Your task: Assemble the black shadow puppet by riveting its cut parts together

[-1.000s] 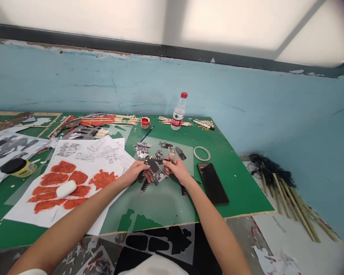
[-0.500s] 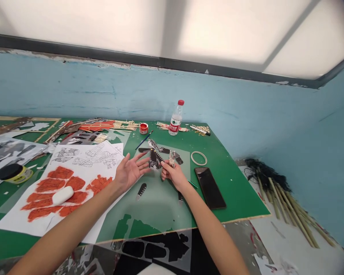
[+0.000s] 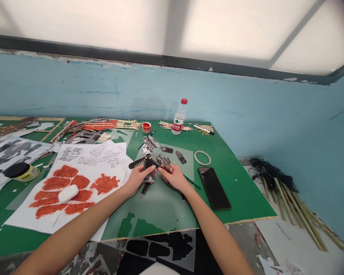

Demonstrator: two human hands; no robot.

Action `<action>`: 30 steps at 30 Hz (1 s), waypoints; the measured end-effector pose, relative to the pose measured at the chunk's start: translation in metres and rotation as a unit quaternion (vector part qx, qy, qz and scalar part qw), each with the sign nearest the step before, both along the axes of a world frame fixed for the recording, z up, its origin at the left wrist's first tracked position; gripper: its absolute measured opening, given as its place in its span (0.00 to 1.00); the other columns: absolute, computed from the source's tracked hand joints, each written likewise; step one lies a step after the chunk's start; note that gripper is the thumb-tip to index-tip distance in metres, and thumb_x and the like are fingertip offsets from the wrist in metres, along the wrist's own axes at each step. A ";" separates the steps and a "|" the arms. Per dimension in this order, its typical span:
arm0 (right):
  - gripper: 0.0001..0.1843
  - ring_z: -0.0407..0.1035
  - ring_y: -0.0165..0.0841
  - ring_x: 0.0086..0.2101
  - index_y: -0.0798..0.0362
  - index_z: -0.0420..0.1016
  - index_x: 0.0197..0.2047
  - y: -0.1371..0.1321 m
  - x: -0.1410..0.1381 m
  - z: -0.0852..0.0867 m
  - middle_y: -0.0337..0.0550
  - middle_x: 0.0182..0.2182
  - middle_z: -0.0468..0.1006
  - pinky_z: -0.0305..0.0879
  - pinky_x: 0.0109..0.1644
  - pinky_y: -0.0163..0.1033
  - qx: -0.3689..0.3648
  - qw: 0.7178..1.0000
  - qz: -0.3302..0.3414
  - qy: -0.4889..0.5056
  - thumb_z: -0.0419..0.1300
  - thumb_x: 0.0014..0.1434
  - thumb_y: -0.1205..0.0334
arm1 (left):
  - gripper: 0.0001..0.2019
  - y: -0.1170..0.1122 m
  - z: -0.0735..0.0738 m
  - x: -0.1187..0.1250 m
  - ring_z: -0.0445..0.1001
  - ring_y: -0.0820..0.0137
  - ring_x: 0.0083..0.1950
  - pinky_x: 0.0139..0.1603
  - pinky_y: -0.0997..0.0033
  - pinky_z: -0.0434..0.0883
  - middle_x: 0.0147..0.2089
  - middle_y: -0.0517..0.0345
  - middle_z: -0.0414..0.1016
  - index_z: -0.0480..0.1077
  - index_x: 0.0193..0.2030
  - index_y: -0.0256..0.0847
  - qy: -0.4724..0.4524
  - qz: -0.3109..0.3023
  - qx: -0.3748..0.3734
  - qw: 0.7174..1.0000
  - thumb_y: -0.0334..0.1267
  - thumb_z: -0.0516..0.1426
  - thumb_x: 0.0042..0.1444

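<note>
A black-and-white shadow puppet (image 3: 148, 162) with a patterned head, a torso and brass-coloured fasteners at the shoulder is between my two hands just above the table. My left hand (image 3: 139, 178) is closed on its lower torso, thumb on top. My right hand (image 3: 174, 177) pinches the end of a black, white-dotted arm piece. A shiny metal tool (image 3: 167, 163) sticks up by the right fingers; its lower part is hidden. Loose black cut pieces, one a striped piece (image 3: 180, 157), lie on the translucent sheet (image 3: 160, 208) around the hands.
Right of my hands are a green pen (image 3: 192, 181), a phone (image 3: 214, 188) and a tape ring (image 3: 202, 157). Behind stand a water bottle (image 3: 179, 119) and a red paint jar (image 3: 146, 128). Orange-painted paper (image 3: 23, 217) bearing a white eraser-like block (image 3: 68, 193) lies left.
My left hand was spread palm up beside the puppet; it has now closed on it. The puppet has come slightly nearer and turned, so its head shows clearly. The right hand has shifted slightly nearer.
</note>
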State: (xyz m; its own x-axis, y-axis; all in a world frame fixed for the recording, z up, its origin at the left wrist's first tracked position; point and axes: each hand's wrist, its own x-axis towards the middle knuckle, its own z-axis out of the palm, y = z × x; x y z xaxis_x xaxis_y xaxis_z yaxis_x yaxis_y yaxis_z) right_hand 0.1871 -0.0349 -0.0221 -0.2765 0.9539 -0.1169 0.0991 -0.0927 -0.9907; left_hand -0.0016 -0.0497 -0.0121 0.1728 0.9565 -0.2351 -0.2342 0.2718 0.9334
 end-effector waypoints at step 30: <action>0.38 0.66 0.39 0.27 0.50 0.72 0.20 -0.009 0.004 0.021 0.48 0.20 0.74 0.55 0.38 0.41 0.122 0.914 -0.047 -0.383 0.39 0.76 0.46 | 0.19 0.004 -0.002 -0.002 0.78 0.68 0.27 0.30 0.71 0.77 0.27 0.53 0.82 0.77 0.35 0.35 -0.040 0.111 -0.037 0.992 0.44 0.74 0.43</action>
State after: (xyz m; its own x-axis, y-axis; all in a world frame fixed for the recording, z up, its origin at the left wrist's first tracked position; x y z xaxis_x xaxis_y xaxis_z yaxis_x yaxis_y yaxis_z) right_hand 0.1912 -0.0441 -0.0013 -0.1171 0.9929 -0.0222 0.7758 0.0775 -0.6262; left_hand -0.0032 -0.0455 -0.0138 -0.0191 0.9535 -0.3009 -0.3694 0.2729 0.8883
